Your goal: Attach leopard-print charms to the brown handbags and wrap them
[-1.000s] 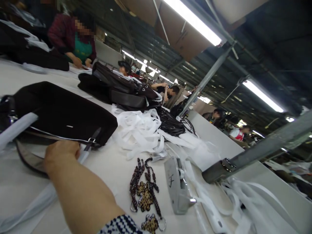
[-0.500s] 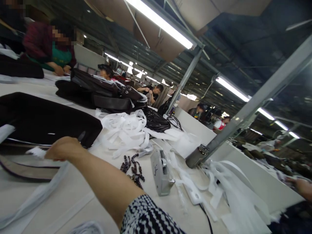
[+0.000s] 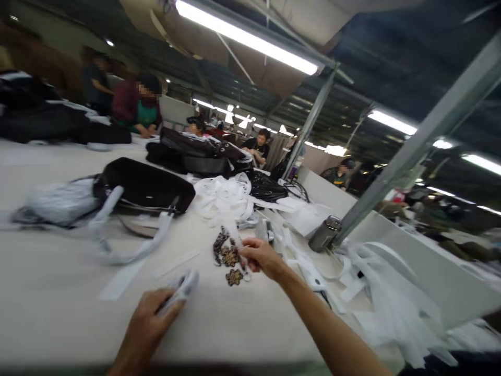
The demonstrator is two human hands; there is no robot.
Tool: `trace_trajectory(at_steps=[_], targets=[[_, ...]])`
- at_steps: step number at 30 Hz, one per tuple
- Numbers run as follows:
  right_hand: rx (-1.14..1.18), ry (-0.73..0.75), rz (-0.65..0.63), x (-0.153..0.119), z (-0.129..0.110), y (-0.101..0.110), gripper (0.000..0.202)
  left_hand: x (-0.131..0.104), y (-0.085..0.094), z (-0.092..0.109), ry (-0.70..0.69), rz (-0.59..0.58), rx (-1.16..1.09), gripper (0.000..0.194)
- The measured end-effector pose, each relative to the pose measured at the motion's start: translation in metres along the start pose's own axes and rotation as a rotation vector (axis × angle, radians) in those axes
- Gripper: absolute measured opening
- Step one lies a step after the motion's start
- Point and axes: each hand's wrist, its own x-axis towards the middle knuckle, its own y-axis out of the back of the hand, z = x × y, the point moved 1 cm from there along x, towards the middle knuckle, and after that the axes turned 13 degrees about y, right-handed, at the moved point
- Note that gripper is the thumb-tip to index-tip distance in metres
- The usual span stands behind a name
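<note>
White strip (image 3: 235,235) | right fingers (image 3: 251,243) pinch it; left fingers (image 3: 174,311) clasp blurred pale object (image 3: 187,286) | cream table (image 3: 219,326), leopard-print charms (image 3: 234,277) | tube lights (image 3: 246,36) overhead

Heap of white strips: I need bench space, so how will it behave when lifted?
The heap would probably flop and trail, since strips lie in loose curls. They look thin, so likely light. Overlapping loops may snag together.

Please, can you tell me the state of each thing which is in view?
Left hand: closed around a blurred pale item
Right hand: fingers pinched on a pale strip
Charms: lying flat
Bag: lying down
Bag strap: wrapped in white
White strips: loose, tangled
Black cords: bundled
Flask: standing
Nearest lamp: lit
</note>
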Motion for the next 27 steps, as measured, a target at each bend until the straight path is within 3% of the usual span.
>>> trace_trajectory(at_steps=[1,3,6,9,14,18,24,27], targets=[[-0.025,0.011,0.037,-0.014,-0.001,0.002,0.035,-0.003,0.002,0.006,0.123,-0.08,-0.048,0.03],[-0.057,0.021,0.036,-0.036,-0.003,0.003,0.03,-0.011,0.002,0.017,0.341,-0.084,-0.31,0.031],[-0.087,0.061,-0.064,-0.058,-0.005,-0.007,0.028,-0.025,-0.004,0.029,0.521,-0.043,-0.663,0.029],[-0.018,0.026,-0.163,-0.075,-0.005,-0.023,0.033,-0.039,-0.01,0.037,0.618,-0.032,-0.869,0.026],[0.02,-0.05,-0.218,-0.096,-0.009,-0.045,0.044,-0.054,-0.013,0.049,0.605,-0.082,-0.977,0.021],[-0.107,0.018,-0.25,-0.107,-0.011,-0.044,0.032,-0.059,-0.011,0.06,0.568,-0.085,-1.0,0.017],[-0.316,0.187,0.002,-0.112,-0.009,-0.038,0.028,-0.062,-0.017,0.062,0.581,-0.127,-1.001,0.017],[-0.336,0.214,0.064,-0.113,-0.007,-0.044,0.03,-0.063,-0.022,0.061,0.551,-0.183,-1.006,0.019]])
